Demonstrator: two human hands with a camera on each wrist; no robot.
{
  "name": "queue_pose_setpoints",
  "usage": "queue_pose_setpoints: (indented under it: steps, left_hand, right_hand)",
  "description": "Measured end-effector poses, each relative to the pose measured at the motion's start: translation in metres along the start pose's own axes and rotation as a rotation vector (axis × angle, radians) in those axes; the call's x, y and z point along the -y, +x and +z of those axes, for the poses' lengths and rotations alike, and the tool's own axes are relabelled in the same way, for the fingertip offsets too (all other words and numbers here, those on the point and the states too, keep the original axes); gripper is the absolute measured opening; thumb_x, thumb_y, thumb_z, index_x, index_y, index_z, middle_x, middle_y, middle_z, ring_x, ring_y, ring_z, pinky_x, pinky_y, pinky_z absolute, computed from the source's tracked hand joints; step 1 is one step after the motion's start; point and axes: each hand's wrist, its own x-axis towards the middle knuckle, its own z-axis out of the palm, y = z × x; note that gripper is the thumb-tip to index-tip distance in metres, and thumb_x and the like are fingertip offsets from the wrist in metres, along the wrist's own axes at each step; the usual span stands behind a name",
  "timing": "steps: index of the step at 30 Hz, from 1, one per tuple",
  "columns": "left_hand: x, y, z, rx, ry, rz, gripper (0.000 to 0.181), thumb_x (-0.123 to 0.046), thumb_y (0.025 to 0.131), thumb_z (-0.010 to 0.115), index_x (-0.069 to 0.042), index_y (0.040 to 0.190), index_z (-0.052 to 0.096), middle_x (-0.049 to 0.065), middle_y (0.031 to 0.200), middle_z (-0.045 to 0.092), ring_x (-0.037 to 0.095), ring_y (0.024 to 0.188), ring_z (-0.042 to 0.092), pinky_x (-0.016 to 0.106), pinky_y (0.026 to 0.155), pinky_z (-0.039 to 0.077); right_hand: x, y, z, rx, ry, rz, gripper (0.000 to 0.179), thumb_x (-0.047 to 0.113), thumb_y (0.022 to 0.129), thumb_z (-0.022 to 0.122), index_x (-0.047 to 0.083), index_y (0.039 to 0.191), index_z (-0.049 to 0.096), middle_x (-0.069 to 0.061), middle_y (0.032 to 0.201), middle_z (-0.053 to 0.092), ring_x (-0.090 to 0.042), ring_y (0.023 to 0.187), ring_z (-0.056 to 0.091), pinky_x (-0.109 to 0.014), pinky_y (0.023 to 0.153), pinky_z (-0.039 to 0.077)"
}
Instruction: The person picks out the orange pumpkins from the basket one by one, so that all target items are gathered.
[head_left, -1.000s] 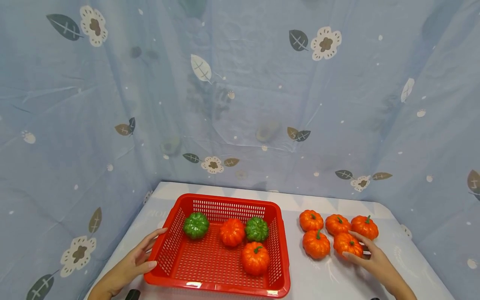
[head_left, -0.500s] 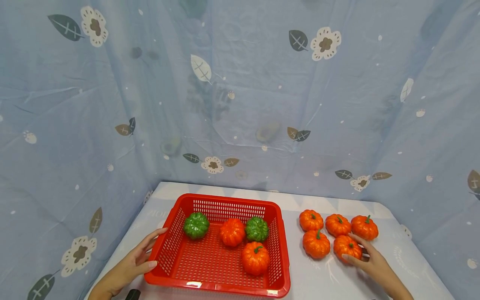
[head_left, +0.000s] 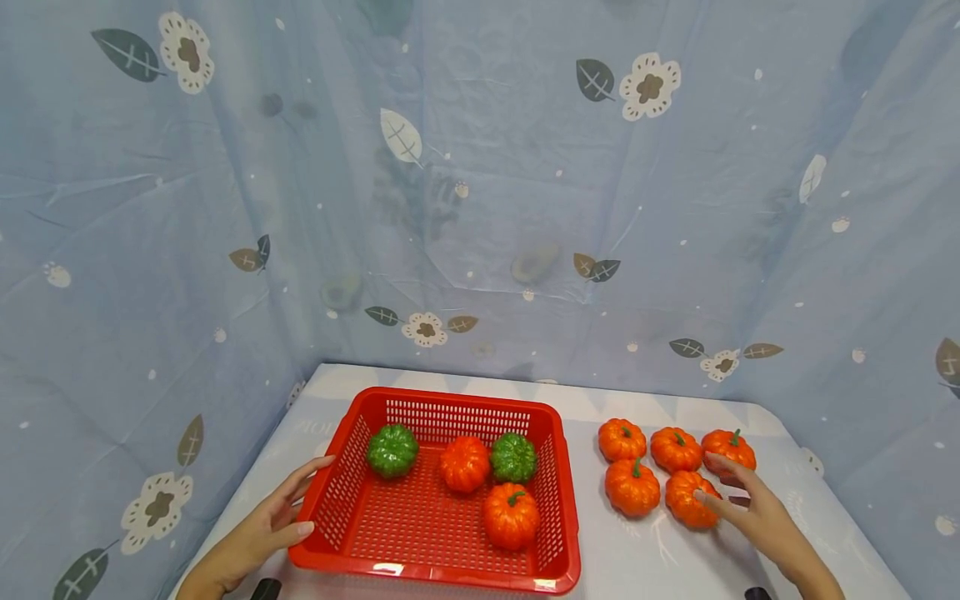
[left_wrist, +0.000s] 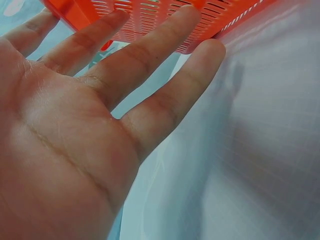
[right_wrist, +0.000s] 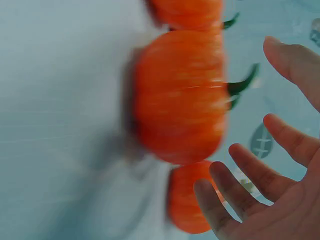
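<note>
Wht tbl (head_left: 611, 554), shiny orng pumpkin (head_left: 684, 501)

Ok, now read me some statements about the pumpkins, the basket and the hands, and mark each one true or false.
1. The red basket holds four pumpkins. True.
2. All the pumpkins in it are green. False: two are green, the other two orange to red.
3. Five orange pumpkins lie outside the basket, to its right. True.
4. The left hand is at the basket's left side. True.
5. The right hand reaches into the basket. False: it is by the orange pumpkins outside, gripping none.
</note>
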Motion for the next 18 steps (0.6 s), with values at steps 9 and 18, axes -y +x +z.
queue_pose_setpoints:
  steps: [9, 18]
  left_hand:
    - [-0.002, 0.0, 0.002, -0.044, 0.019, -0.031, 0.081, -0.021, 0.097, 0.064, -0.028, 0.164, 0.019, 0.021, 0.168, 0.013, 0.045, 0.144, 0.036, 0.045, 0.097, 0.056]
    - [-0.001, -0.001, 0.003, -0.038, 0.019, -0.026, 0.082, -0.021, 0.097, 0.064, -0.029, 0.164, 0.017, 0.021, 0.168, 0.012, 0.047, 0.143, 0.035, 0.046, 0.096, 0.056]
  right_hand:
    - [0.043, 0.006, -0.016, -0.104, -0.051, -0.159, 0.068, 0.038, 0.099, 0.069, 0.004, 0.153, 0.042, -0.024, 0.143, 0.051, -0.044, 0.122, 0.055, -0.017, 0.084, 0.05]
    - [0.086, 0.021, -0.013, -0.116, -0.058, -0.34, 0.06, 0.028, 0.099, 0.071, 0.009, 0.151, 0.047, -0.016, 0.14, 0.055, -0.026, 0.119, 0.058, -0.014, 0.088, 0.049]
